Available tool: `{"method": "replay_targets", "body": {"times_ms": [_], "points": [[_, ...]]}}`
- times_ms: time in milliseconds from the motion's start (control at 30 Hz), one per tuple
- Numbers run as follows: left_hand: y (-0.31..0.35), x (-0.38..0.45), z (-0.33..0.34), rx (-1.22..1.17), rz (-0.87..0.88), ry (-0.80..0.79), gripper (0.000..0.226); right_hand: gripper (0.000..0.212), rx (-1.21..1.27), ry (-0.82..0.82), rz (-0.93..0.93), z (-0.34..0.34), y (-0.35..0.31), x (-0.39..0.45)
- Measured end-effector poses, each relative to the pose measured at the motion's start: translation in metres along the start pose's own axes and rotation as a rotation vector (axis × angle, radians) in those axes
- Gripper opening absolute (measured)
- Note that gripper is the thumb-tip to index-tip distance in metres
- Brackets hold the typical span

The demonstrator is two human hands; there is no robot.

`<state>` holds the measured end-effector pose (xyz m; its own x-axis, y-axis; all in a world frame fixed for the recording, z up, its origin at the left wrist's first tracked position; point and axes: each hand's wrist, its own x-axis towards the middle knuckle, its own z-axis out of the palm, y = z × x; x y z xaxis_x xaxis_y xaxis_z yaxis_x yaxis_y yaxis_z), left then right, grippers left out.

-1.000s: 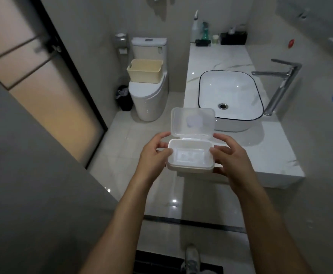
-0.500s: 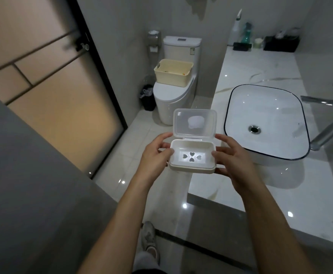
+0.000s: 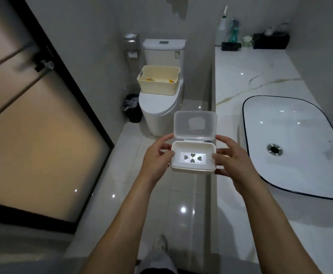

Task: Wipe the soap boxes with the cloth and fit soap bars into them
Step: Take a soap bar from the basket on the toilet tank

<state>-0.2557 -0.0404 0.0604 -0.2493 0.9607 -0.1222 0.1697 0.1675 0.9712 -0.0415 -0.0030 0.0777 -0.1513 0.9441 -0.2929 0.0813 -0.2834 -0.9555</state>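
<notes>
Here, both hands hold a white soap box (image 3: 193, 159) out in front of the body, above the floor (image 3: 157, 194) and just beside the front edge of the marble surface (image 3: 246, 76). The left hand (image 3: 155, 157) grips the box's left end, thumb curled over the rim and fingers wrapped underneath; the right hand (image 3: 230, 159) grips the right end the same way, its fingertips pressed against the side wall. The box is open: its clear lid (image 3: 195, 124) stands upright on the hinge at the far side, with a pale bread-shaped mark in its middle. Inside the tray there is no soap, only four heart-shaped cut-outs (image 3: 192, 158) arranged like a clover in the bottom. To the right, a white basin with a dark rim (image 3: 246, 139) sits on the surface, its drain (image 3: 274, 149) showing. At the far end of the surface stand a spray bottle (image 3: 222, 26), a greenish bottle (image 3: 233, 31) and a black box (image 3: 271, 41). Ahead is a toilet (image 3: 161, 101) with a cream basket (image 3: 158, 80) resting on its closed lid, a small dark bin (image 3: 132, 107) beside it, and a frosted sliding door (image 3: 33, 125) on the left. A shoe (image 3: 160, 243) shows below.
</notes>
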Motion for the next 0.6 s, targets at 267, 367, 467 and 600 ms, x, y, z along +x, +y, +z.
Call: {"method": "replay_targets", "body": {"times_ms": [267,367,467,600], "points": [[0.0,0.124,-0.068,0.006,-0.009,-0.055,0.053,0.058,-0.094,0.068,-0.007,0.078,-0.036,0.099],[-0.002,0.155,-0.086,-0.028,-0.009,-0.058,0.054,0.057,-0.133,0.07,-0.022,0.098,-0.045,0.127],[-0.004,0.187,-0.102,-0.047,-0.028,-0.063,0.056,0.058,-0.154,0.06,-0.023,0.116,-0.052,0.157],[-0.008,0.238,-0.119,-0.042,-0.04,-0.045,0.058,0.058,-0.208,0.049,-0.025,0.137,-0.06,0.21]]}}
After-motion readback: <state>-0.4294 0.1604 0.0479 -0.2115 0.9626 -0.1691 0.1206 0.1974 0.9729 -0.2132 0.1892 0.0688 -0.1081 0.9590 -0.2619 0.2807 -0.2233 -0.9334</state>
